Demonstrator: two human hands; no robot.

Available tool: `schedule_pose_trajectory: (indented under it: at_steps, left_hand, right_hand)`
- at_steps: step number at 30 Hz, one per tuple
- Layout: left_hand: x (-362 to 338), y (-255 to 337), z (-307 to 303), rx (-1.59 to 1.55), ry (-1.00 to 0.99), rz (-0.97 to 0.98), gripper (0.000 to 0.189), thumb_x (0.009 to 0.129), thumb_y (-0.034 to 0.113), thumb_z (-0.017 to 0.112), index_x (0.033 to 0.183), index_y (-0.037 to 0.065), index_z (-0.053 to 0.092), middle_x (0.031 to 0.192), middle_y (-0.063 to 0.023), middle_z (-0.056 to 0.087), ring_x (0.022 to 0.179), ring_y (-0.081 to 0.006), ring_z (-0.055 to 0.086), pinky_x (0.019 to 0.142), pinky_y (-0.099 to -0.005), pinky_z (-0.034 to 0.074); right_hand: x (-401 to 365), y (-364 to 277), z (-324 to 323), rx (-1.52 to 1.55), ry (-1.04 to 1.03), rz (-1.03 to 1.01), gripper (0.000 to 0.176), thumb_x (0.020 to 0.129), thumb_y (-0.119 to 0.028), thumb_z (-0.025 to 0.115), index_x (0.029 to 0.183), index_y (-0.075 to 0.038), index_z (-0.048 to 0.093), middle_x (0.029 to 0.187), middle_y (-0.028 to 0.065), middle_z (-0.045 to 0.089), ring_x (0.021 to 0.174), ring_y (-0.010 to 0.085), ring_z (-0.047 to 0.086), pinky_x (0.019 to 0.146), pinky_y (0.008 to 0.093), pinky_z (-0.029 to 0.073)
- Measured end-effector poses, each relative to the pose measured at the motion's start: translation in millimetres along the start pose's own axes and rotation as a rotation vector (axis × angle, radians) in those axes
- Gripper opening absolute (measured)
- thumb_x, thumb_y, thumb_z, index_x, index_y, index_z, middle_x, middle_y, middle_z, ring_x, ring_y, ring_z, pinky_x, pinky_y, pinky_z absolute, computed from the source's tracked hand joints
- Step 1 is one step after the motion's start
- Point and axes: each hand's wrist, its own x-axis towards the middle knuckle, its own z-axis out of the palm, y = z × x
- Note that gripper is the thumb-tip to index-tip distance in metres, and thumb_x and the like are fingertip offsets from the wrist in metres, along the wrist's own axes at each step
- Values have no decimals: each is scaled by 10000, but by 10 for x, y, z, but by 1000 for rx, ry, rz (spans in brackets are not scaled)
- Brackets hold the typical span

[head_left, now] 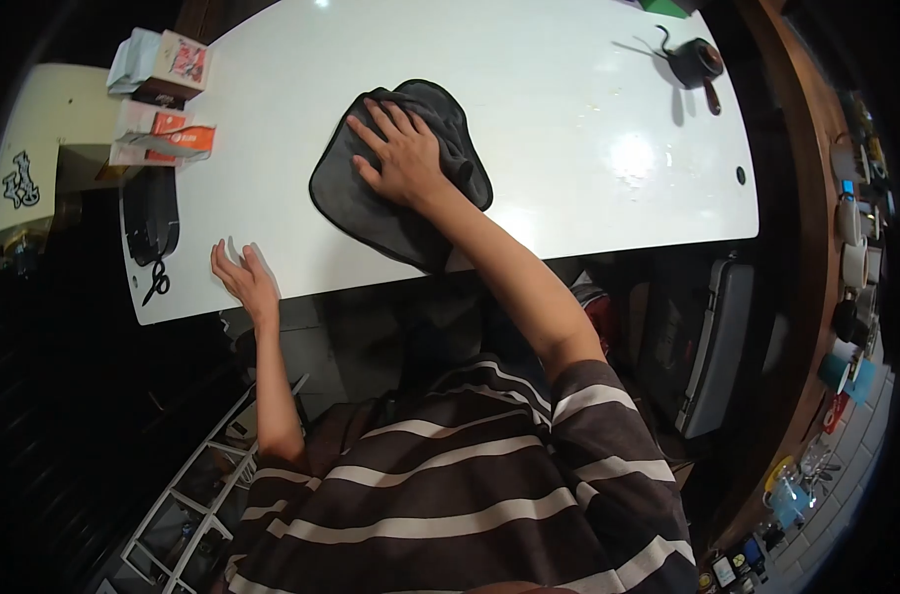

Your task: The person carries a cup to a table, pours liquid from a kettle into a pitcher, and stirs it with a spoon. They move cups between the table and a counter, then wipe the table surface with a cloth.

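Observation:
A dark grey cloth (349, 203) with a black edge lies partly folded on the white table (549, 109). My right hand (402, 156) rests flat on top of it, fingers spread and pointing away from me. Beneath the palm, the cloth's surface is hidden. My left hand (247, 280) is at the table's near edge on the left, its fingers apart and nothing in them. Black scissors (156, 282) lie to the left of that hand, beside a dark tray-like object (150, 213).
A black gooseneck kettle (692, 61) stands at the back right, with wet spots on the tabletop nearby. Paper bags (163, 64) and an orange-and-white packet (178, 139) line the left edge. A wooden-edged counter (801, 337) with cups runs along the right.

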Motion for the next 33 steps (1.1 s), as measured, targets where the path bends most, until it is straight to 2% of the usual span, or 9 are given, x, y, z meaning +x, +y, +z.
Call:
schedule_pose_trajectory:
  at_steps: [5,11,17,24,26,31,33]
  left_hand:
    - [-226,693,240,-6,-16,52,540,1052,324,495,1458,-9,372,1502,-217,345,1403,-405,361,1139,-512,322]
    - [-444,1008,350,40,27,41,539,1042,313,507,1460,-4,383,1467,-219,420,1389,-407,387,1150,-524,284]
    - [-416,943,374,95,-8,4,548,1048,357,474,1466,15,384,1481,-212,409,1392,-403,388,1150,-528,281]
    - [-419,930,400,134,-17,-17,561,1057,400,440,1474,29,381,1473,-202,417,1392,-390,394,1149,-528,289]
    - [-422,902,385,150,-5,-19,565,1058,408,435,1474,30,382,1471,-201,419,1389,-388,398,1149,-528,291]
    - [-423,934,383,149,-14,-21,547,1060,390,438,1467,28,389,1462,-196,440,1379,-389,412,1152,-526,289]
    - [-427,952,391,154,-13,-26,542,1059,383,442,1467,30,388,1462,-194,443,1378,-387,414,1157,-528,281]
  right_hand:
    - [-228,680,-656,-46,25,64,598,856,-427,653,1413,-217,585,1506,128,495,1371,318,459,1104,501,382]
    - [-662,1621,-1666,-205,32,154,585,899,-443,610,1442,-230,558,1503,126,499,1351,332,480,1099,499,390]
    - [-1072,2296,-2503,-353,34,225,574,929,-450,585,1462,-243,536,1507,118,498,1338,331,492,1109,477,388]
    - [-1558,2975,-3246,-585,-65,430,582,993,-468,501,1538,-276,427,1568,97,436,1403,324,449,1139,495,358]
    - [-1749,3187,-3470,-624,-16,441,569,1010,-453,478,1548,-283,410,1580,92,423,1410,326,441,1146,501,348]
    - [-2020,3425,-3746,-740,-4,546,553,1036,-419,434,1548,-213,411,1599,83,395,1475,298,355,1200,476,269]
    - [-2036,3446,-3758,-741,-2,544,557,1037,-419,430,1551,-204,407,1602,84,390,1477,296,354,1201,475,268]
